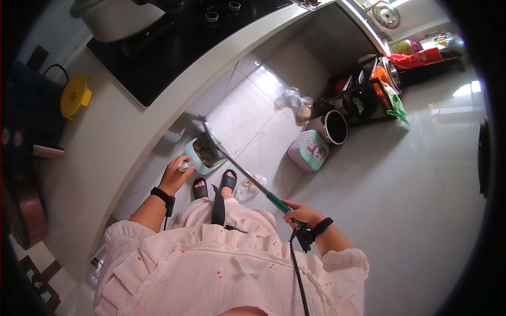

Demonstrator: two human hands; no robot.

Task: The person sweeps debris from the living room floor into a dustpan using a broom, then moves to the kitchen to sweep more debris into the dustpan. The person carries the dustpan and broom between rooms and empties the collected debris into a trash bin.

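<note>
My left hand [178,173] is closed around the pale handle [184,166] of a light blue dustpan [205,168], which holds dark, leaf-like debris [203,153]. In my right hand [302,215] is the green grip of a long broom with a grey metal stick [249,176]. The stick slants up and left over the floor, and the broom's far end lies beyond the dustpan, beside its opening; its bristles are hard to make out. Both wrists wear black straps.
A clear plastic bag [252,187] lies by my right slipper [229,179]. Further right stand a cartoon-lidded bin [312,152], a white bucket [336,128], another bag [303,108] and a loaded black rack [369,100]. The counter [130,126] with a black cooktop [158,55] curves along the left.
</note>
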